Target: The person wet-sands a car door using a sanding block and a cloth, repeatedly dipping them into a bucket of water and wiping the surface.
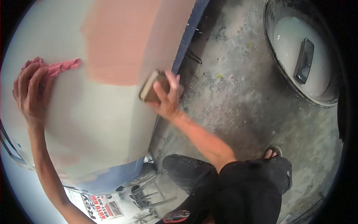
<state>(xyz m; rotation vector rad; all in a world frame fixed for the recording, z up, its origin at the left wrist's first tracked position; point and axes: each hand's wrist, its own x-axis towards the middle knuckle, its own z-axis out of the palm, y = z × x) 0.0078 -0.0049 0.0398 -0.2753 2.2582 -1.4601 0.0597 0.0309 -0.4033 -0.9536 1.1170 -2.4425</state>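
A pale, curved vehicle body panel (104, 115) fills the left side, with a pinkish patch (119, 41) across its upper part. My left hand (29, 89) rests on the panel, its fingers curled over a crumpled wet pink cloth (65, 66). At the panel's right edge, below the patch, my right hand (169, 99) grips a brown sanding block (153, 85) laid against the surface. Thumb and fingers straddle the block, somewhat blurred by motion. The block's underside is hidden against the panel.
A dark round tub (298, 90) of cloudy water stands at upper right, a black rectangular block (305, 59) in it. The stained concrete floor (231, 89) lies below. A metal stand (147, 196) and a printed banner (102, 209) are at lower left. My sandaled foot (274, 152) shows.
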